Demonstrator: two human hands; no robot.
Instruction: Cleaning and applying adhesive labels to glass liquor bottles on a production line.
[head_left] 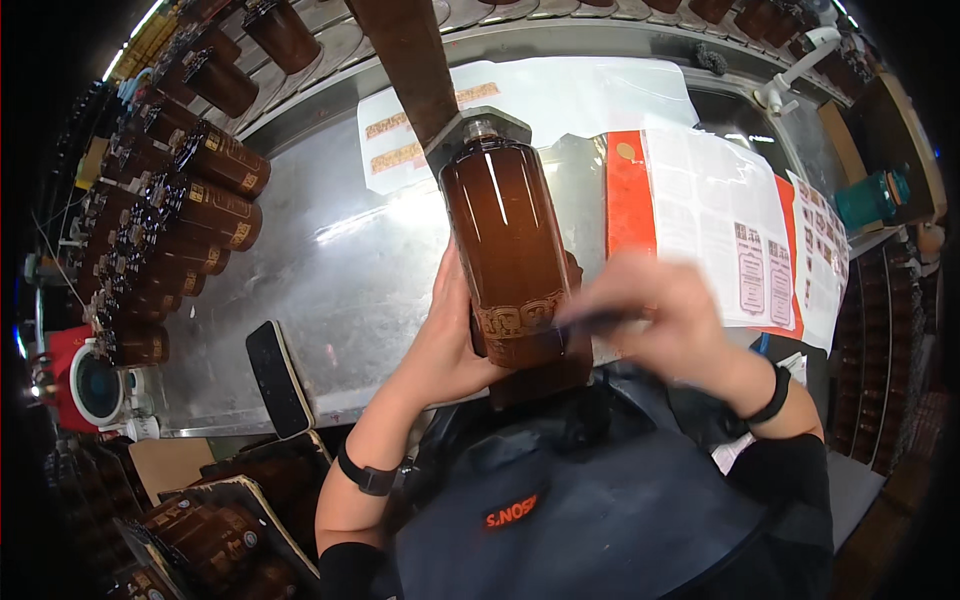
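On my feed, the left hand (452, 345) cups the glossy brown bottle (508, 235) from its left; the blurred right hand (662, 305) pinches a dark object (602, 322) beside the bottle's right.

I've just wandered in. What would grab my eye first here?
Probably the large glossy brown bottle in the middle, cradled by the left hand, with the blurred right hand and a dark thing in it near the bottle's patterned end. Next, the crowded smaller-looking bottles at far left, and the bright orange-red sheet beneath white paper at right.
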